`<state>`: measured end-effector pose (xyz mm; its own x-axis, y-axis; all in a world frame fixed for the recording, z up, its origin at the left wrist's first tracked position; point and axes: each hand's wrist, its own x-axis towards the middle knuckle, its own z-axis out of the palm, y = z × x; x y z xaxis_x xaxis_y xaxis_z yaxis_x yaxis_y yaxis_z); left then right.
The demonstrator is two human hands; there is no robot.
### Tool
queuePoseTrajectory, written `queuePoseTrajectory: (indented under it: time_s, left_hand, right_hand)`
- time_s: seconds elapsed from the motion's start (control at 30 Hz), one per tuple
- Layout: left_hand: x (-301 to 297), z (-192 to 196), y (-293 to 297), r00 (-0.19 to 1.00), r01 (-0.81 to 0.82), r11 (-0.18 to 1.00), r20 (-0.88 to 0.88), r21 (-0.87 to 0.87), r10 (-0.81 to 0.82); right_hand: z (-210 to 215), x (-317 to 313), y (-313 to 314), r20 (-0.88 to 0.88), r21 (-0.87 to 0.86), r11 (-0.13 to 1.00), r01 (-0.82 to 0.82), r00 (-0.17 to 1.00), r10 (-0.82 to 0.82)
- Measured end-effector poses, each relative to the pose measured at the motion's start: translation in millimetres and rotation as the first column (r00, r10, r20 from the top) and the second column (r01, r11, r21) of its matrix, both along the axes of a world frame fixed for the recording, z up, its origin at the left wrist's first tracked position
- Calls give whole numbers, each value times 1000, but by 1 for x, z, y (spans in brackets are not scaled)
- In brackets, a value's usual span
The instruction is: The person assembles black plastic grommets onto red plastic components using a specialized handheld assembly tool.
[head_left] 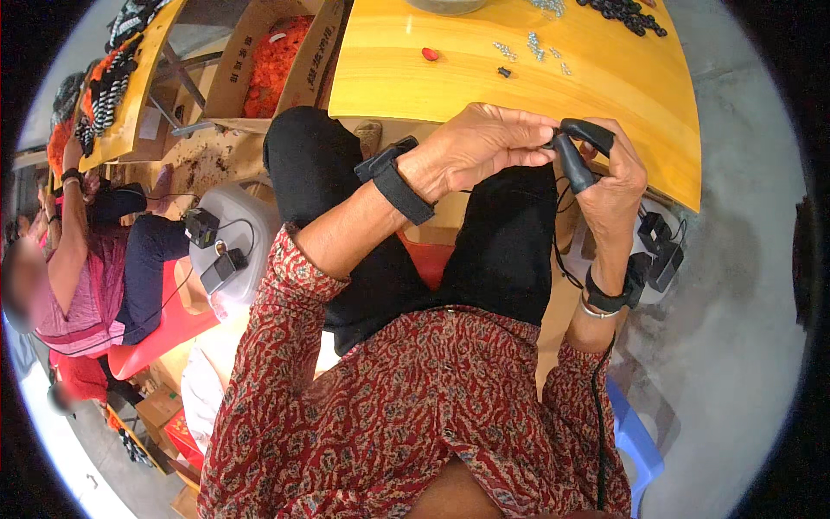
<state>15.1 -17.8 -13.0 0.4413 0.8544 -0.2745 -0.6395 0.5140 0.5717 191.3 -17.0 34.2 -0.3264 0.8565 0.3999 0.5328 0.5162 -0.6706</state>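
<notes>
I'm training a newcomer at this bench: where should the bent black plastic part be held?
Probably by its lower straight leg, from the right: the right hand already wraps there, leaving the bent black plastic part with its curved top exposed for the left hand fingers to pinch.

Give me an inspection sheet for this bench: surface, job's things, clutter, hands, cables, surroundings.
Surface: yellow wooden table, glossy, ahead of the knees.
Job's things: black curved plastic part, held above the lap between both hands.
Clutter: small metal screws, a red piece, a pile of black parts at the far edge.
Hands: left hand pinches the part's end; right hand wraps it with its fingers; each wrist wears a black band.
Cables: black cable runs down from the right wrist.
Surroundings: cardboard box of orange pieces; another person seated at left; blue stool; grey floor.
</notes>
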Motion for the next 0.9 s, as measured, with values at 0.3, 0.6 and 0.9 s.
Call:
queuePoseTrajectory:
  time_s: [0.3, 0.6, 0.9]
  left_hand:
    - [-3, 1, 6, 975, 0, 1000, 222, 8, -1]
    - [-1, -3, 4, 985, -10, 1000, 172, 10, 8]
    - [-2, -2, 2, 995, -12, 1000, 103, 7, 11]
  right_hand:
    - [-16, 6, -7, -332, -24, 991, 131, 934, -131]
    - [-25, -10, -17, -255, 105, 971, 215, 950, -182]
    - [-26, -11, -16, -198, 155, 958, 240, 958, -208]
